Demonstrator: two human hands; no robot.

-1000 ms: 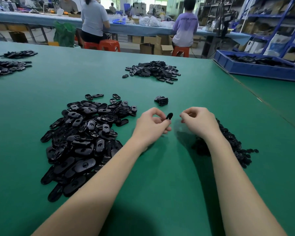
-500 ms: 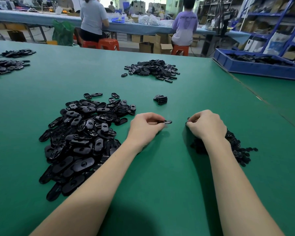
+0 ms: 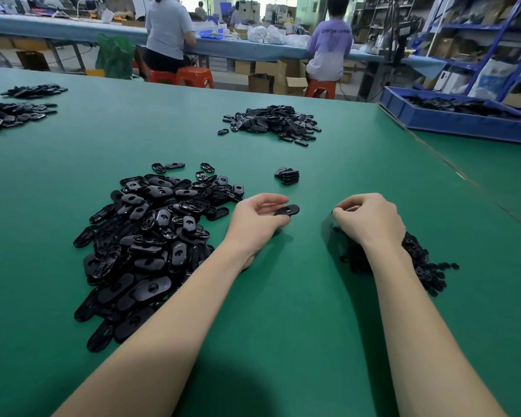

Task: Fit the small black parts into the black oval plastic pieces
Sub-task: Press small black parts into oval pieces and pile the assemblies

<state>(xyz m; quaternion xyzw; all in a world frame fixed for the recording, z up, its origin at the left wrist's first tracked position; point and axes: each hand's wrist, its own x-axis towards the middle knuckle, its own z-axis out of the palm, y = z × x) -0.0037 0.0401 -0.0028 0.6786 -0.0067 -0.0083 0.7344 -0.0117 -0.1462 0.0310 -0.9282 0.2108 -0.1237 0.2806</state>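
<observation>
Left hand (image 3: 257, 222): fingertips pinch one oval piece (image 3: 287, 210), held flat.
Right hand (image 3: 370, 219): fingers curled tight; contents cannot be told.
Small parts heap (image 3: 424, 266): under right wrist.
Oval pile (image 3: 151, 236): left of left hand.
Small stack (image 3: 287, 176): beyond the fingertips.

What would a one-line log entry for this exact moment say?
left hand: holding oval piece | right hand: pinching small part, barely visible, above small-parts pile | fit: not yet done
</observation>
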